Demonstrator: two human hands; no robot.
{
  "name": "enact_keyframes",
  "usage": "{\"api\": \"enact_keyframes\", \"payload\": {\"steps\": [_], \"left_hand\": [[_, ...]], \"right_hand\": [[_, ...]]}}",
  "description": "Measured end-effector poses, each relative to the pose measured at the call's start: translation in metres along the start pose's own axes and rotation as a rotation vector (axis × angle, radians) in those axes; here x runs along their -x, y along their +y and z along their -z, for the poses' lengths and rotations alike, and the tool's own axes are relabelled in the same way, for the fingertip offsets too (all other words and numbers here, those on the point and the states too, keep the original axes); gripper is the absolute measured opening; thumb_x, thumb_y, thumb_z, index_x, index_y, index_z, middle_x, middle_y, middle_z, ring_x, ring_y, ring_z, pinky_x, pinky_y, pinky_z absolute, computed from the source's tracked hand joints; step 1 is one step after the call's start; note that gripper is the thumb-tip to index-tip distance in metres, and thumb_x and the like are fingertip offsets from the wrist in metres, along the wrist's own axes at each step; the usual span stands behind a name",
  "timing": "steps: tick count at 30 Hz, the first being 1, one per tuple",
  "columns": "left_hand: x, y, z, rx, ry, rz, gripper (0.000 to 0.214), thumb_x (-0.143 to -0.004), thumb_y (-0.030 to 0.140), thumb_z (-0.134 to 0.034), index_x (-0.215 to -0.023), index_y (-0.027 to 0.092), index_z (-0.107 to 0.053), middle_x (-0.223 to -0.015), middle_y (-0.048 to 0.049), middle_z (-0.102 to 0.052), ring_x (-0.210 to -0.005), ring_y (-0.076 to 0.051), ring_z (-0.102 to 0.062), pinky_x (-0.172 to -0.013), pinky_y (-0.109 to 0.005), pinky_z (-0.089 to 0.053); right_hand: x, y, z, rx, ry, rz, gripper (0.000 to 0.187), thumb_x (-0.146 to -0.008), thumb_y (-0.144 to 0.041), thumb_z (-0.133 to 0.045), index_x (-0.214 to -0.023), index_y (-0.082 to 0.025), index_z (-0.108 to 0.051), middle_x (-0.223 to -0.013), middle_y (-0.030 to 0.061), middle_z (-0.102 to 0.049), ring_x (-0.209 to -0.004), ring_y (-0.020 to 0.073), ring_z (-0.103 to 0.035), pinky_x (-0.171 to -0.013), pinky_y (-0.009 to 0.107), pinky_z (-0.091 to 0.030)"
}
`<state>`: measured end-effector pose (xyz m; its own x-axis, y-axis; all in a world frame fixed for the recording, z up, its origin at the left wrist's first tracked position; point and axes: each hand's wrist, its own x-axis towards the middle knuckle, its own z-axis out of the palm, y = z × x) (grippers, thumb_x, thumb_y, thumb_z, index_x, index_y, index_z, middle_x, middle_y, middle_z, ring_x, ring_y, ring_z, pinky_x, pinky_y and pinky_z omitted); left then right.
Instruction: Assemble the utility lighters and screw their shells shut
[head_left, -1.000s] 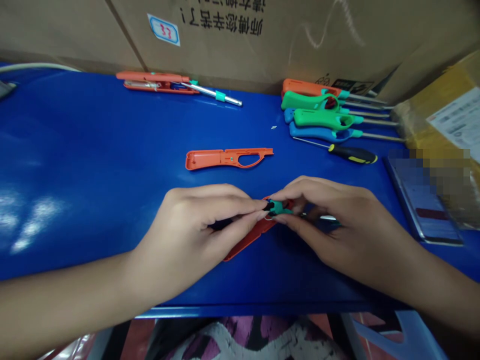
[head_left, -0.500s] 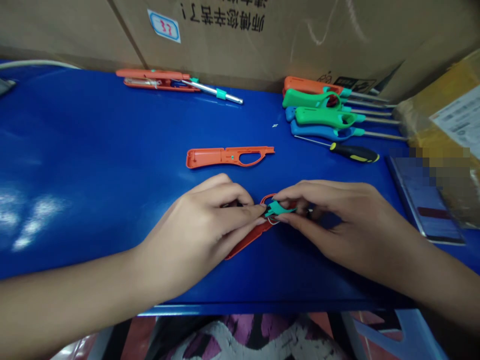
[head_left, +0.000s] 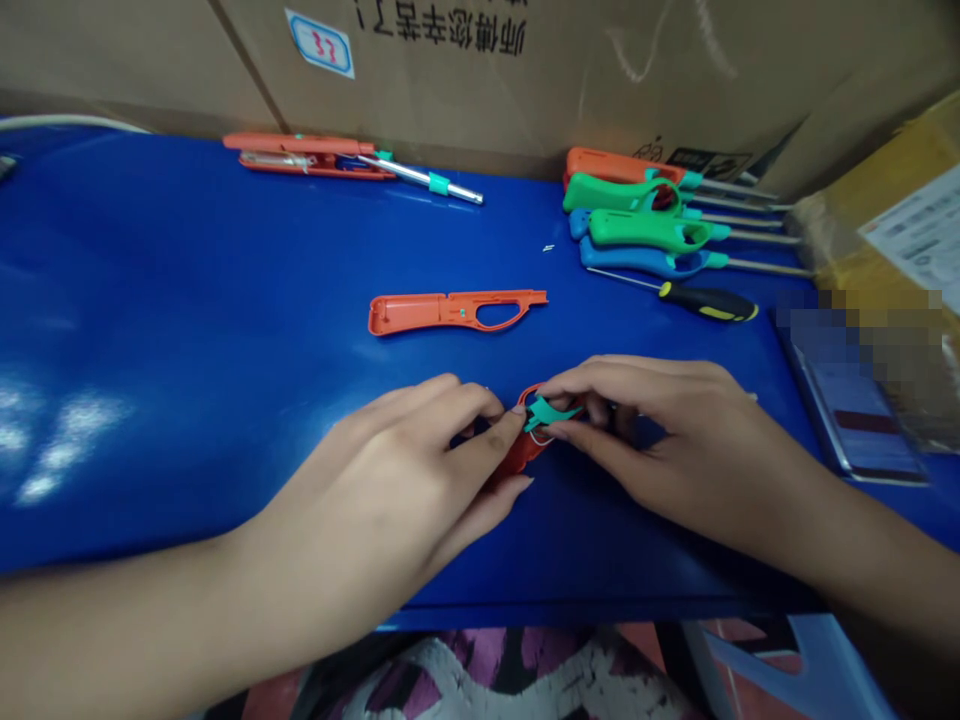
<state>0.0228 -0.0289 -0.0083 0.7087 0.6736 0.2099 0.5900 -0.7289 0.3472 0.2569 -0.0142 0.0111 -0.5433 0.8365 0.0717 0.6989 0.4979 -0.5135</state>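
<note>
"How far along was the work, starting from the left?"

"At back left, an open orange handle [head_left: 307, 150] lay with its halves apart, a metal tube [head_left: 420, 178] slanting out to the right. Near the middle, a loose half-shell [head_left: 409, 314] lay hollow side up, not joined to anything."

"And the hands?"

"The left hand [head_left: 390, 490] was bent over a second half-shell [head_left: 526, 455], set at an angle near the front of the bench [head_left: 187, 280] and lacking its cover. The forefinger reached the left end of a green piece [head_left: 551, 411], thumb held apart; I couldn't tell whether the hidden fingers gripped the shell. The right hand [head_left: 675, 430] pinched that green piece between thumb and forefinger."

"Was anything whole?"

"At back right, a cluster of lighters [head_left: 645, 230], orange, green and blue, looked complete from outside, rods pointing right."

"What of the surface and room?"

"The bench was glossy blue. A pale cable [head_left: 75, 123] ran at far left; a large cardboard box [head_left: 480, 100] walled the back. Rightward came tiny metal bits [head_left: 548, 248], a screwdriver [head_left: 709, 302], a phone [head_left: 862, 420] and a taped carton [head_left: 862, 215]. Reddish floor [head_left: 645, 645] showed below."
</note>
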Motion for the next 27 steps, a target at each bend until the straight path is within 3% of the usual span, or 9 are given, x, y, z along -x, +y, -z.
{"api": "enact_keyframes", "payload": {"steps": [11, 17, 22, 27], "left_hand": [[0.001, 0.004, 0.001, -0.042, -0.022, 0.028, 0.023, -0.100, 0.028, -0.053, -0.109, 0.016, -0.071, -0.097, -0.0080, -0.066, -0.078, -0.024, -0.066, -0.066, -0.043, -0.061], [0.001, 0.007, 0.000, -0.102, -0.038, 0.043, 0.022, -0.098, 0.026, -0.055, -0.107, 0.016, -0.072, -0.091, -0.0072, -0.066, -0.072, -0.024, -0.065, -0.060, -0.041, -0.060], [0.000, 0.008, -0.003, -0.137, -0.053, 0.047, 0.023, -0.098, 0.024, -0.053, -0.109, 0.016, -0.071, -0.089, -0.0066, -0.063, -0.071, -0.024, -0.065, -0.057, -0.040, -0.059], [0.004, 0.014, -0.006, -0.215, -0.033, 0.011, 0.031, -0.099, 0.018, -0.043, -0.117, 0.012, -0.068, -0.095, -0.0104, -0.064, -0.076, -0.027, -0.066, -0.061, -0.046, -0.062]], "right_hand": [[-0.002, 0.000, 0.002, -0.027, -0.003, 0.021, 0.014, -0.094, -0.018, -0.062, -0.103, -0.021, -0.073, -0.089, -0.0011, -0.074, -0.081, 0.0118, -0.066, -0.073, 0.024, -0.048], [0.000, 0.003, 0.000, -0.006, -0.022, 0.024, 0.015, -0.094, -0.019, -0.063, -0.104, -0.024, -0.072, -0.093, -0.0014, -0.074, -0.082, 0.0129, -0.066, -0.072, 0.025, -0.047], [-0.001, 0.005, 0.001, 0.021, -0.034, -0.031, 0.009, -0.091, -0.023, -0.066, -0.099, -0.024, -0.072, -0.093, 0.0011, -0.073, -0.081, 0.0154, -0.066, -0.070, 0.028, -0.047], [-0.001, 0.008, 0.004, -0.015, -0.061, -0.032, 0.007, -0.092, -0.021, -0.066, -0.093, -0.023, -0.072, -0.094, 0.0010, -0.072, -0.085, 0.0148, -0.066, -0.072, 0.028, -0.047]]}}
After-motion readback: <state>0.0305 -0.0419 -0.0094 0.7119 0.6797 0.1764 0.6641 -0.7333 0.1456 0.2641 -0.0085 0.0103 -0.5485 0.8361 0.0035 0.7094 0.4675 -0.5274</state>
